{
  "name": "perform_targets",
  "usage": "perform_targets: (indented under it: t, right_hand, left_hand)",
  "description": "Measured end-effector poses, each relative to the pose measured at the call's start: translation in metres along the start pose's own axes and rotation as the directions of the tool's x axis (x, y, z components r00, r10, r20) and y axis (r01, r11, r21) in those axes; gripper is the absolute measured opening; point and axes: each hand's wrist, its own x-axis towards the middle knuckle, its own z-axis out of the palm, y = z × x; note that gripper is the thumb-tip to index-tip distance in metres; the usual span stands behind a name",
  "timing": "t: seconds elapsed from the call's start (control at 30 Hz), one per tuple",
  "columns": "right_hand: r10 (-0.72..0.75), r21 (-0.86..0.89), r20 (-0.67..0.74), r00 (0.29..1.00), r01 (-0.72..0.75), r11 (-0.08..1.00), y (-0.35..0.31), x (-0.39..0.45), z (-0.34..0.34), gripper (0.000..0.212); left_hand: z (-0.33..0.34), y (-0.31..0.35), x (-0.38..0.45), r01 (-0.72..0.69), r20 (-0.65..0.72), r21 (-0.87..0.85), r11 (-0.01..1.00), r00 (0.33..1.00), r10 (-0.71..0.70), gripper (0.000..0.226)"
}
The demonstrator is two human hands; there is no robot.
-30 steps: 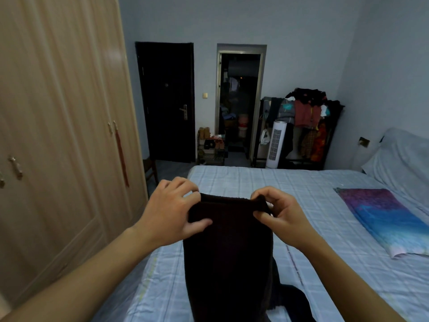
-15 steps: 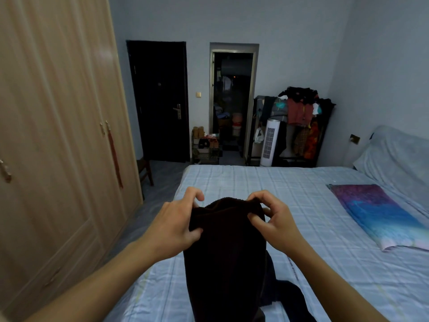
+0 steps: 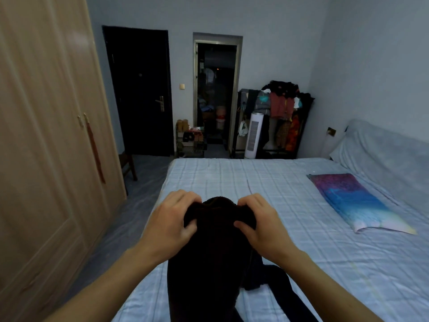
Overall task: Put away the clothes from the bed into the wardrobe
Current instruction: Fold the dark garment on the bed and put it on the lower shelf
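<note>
Both hands bunch the top edge of a dark garment (image 3: 209,256), a thick, matte, knit-looking fabric (its weave is too dim to make out). The left hand (image 3: 170,225) curls its fingers over the left corner with the thumb pressed into the cloth; the right hand (image 3: 262,225) grips the right corner likewise. The garment hangs in a long soft column over the near edge of the bed (image 3: 290,205), whose pale blue plaid sheet lies smooth. The wardrobe (image 3: 46,147), light wood-grain with panelled doors, stands closed on the left.
</note>
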Motion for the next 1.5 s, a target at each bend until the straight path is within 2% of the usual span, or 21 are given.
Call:
perform_targets:
  t: [0.13, 0.33, 0.73, 1.1, 1.5]
  right_hand:
    - [-0.002, -0.072, -0.048, 0.999, -0.002, 0.997, -0.011, -0.021, 0.002, 0.03]
    - [-0.061, -0.022, -0.098, 0.993, 0.059, 0.998, -0.032, -0.033, -0.013, 0.027]
    - [-0.154, 0.112, -0.205, 0.966, 0.18, 0.977, -0.055, -0.07, -0.099, 0.03]
    - [-0.323, 0.21, -0.326, 0.888, 0.401, 0.892, -0.119, -0.084, -0.167, 0.033]
    - [-0.412, 0.136, -0.488, 0.77, 0.533, 0.835, -0.17, -0.06, -0.246, 0.032]
  left_hand:
    - [0.005, 0.003, -0.02, -0.059, -0.042, -0.032, 0.998, 0.997, 0.057, 0.033]
    - [-0.012, 0.029, -0.04, -0.051, -0.124, -0.061, 0.997, 0.991, 0.043, 0.03]
    - [-0.056, 0.148, -0.048, -0.052, -0.185, 0.119, 0.992, 0.98, 0.074, 0.036]
    - [-0.137, 0.257, -0.078, 0.0, -0.267, 0.327, 0.945, 0.959, 0.092, 0.036]
    - [-0.197, 0.315, -0.047, -0.053, -0.386, 0.462, 0.885, 0.887, 0.254, 0.036]
